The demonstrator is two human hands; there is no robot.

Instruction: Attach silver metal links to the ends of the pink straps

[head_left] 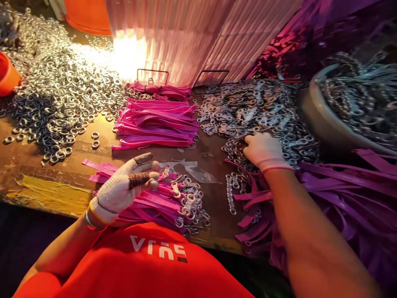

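Observation:
My left hand (128, 184), in a white glove with dark wrapped fingers, is above pink straps with metal hardware (155, 203) near the table's front edge. Its fingers are curled toward the thumb near a small metal piece (153, 184); whether they grip it is unclear. My right hand (263, 150), also gloved in white, reaches into the front of a pile of silvery metal clasps (257, 107). Its fingertips are hidden from view among the clasps. Between and beyond the hands lies a stacked bundle of pink straps (158, 120).
A large heap of metal rings (71, 91) spreads over the left of the table (111, 153). Orange containers (8, 76) stand at the left and back. At right are a tub of metal pieces (328, 107) and loose purple straps (341, 186). A translucent corrugated panel (186, 37) rises behind.

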